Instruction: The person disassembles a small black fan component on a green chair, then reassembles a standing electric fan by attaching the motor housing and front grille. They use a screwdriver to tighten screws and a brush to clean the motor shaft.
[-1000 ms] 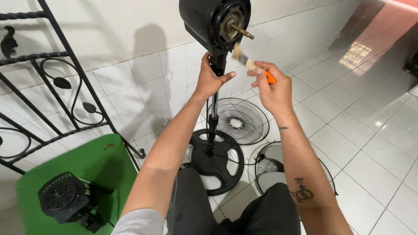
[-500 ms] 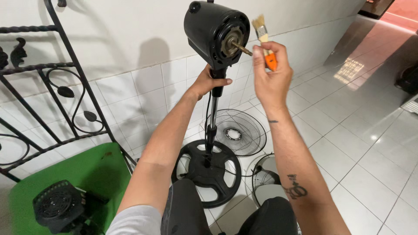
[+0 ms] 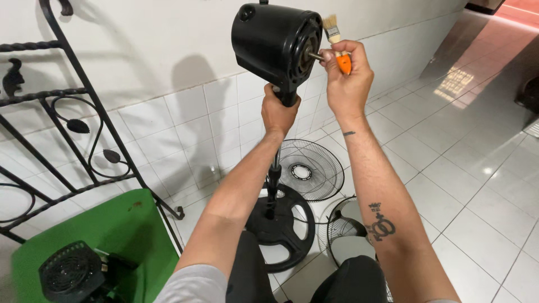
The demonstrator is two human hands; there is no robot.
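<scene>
A black fan motor housing [image 3: 276,40] tops a pole on a round black base [image 3: 283,227]; its bare metal shaft sticks out to the right. My left hand [image 3: 278,113] grips the neck just under the housing. My right hand [image 3: 346,77] holds a small paintbrush [image 3: 337,46] with an orange handle, bristles pointing up beside the shaft at the front of the motor.
Two wire fan grilles lie on the white tiled floor, one [image 3: 311,169] by the wall, one [image 3: 351,233] nearer me. A black iron railing [image 3: 67,140] stands at left. A green surface [image 3: 112,235] holds a small black vented part [image 3: 70,275].
The view has closed in on the motor. My right hand with the brush has risen slightly, so the bristles now stand above the shaft. My left hand stays on the neck.
</scene>
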